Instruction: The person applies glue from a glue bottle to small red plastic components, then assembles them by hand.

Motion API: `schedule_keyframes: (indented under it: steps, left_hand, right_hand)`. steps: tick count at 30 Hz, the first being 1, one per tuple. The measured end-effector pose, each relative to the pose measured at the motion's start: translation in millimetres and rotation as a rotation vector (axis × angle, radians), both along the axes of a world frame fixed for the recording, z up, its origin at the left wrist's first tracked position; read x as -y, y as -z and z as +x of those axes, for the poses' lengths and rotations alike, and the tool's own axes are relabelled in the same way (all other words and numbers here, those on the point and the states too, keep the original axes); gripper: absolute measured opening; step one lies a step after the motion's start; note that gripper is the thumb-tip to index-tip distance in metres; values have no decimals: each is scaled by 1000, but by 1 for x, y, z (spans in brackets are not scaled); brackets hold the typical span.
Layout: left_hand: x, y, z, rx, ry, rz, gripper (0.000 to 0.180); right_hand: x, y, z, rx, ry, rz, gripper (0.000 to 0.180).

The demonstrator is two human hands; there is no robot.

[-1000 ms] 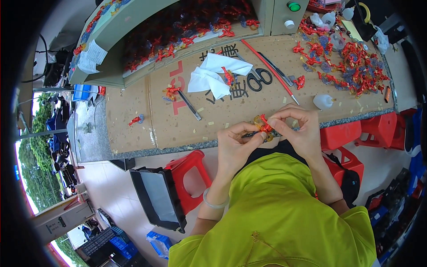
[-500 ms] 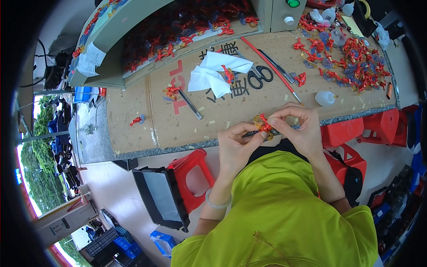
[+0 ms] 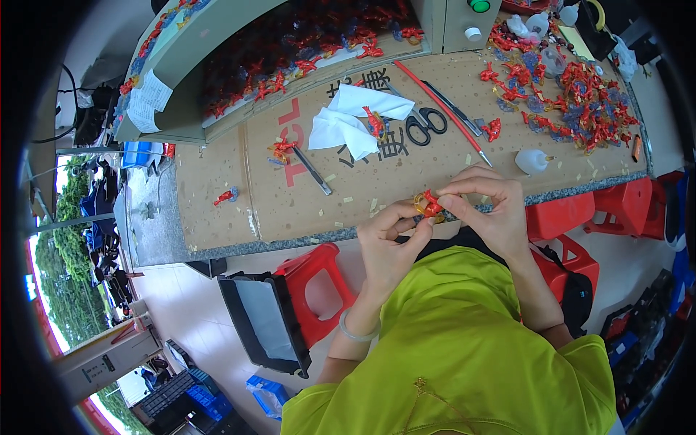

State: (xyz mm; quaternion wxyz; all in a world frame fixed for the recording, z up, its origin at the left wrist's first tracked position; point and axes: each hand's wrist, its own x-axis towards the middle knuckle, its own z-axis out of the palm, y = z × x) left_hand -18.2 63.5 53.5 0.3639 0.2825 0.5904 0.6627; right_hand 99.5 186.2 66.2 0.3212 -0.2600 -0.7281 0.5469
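Observation:
Just over the near edge of the bench, a small red and yellow plastic figure (image 3: 431, 206) is pinched between my two hands. The fingertips of my left hand (image 3: 391, 235) close on its left and lower side. My right hand (image 3: 489, 206) grips it from the right between thumb and forefinger. Parts of the figure are hidden behind the fingers. Ahead lie a white cloth (image 3: 344, 130) with another red figure (image 3: 374, 122) on it, black-handled scissors (image 3: 426, 126) and a thin red brush (image 3: 442, 112).
A heap of red and blue figures (image 3: 587, 109) covers the bench's right side, near a small white bottle (image 3: 533, 161). A grey booth (image 3: 170, 109) holding many figures stands at the back. Tweezers (image 3: 312, 171) lie left of the cloth. Red stools (image 3: 315, 283) and a black bin (image 3: 264, 319) stand below.
The figure has turned slightly between my fingers, and my left fingertips have shifted a little on it. Both hands remain in nearly the same place.

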Motion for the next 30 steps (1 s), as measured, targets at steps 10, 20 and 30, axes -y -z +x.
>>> schedule_keyframes:
  steps: [10,20,30]
  left_hand:
    - [4,2,-7,223,64,46,13]
    - [0,5,-17,694,217,16,13]
    - [5,12,-18,1146,336,67,31]
  right_hand:
    - [2,-5,0,-8,-14,-168,10]
    - [-9,-6,1,-38,-65,-288,16]
    - [-7,9,-6,-115,-203,-285,17]
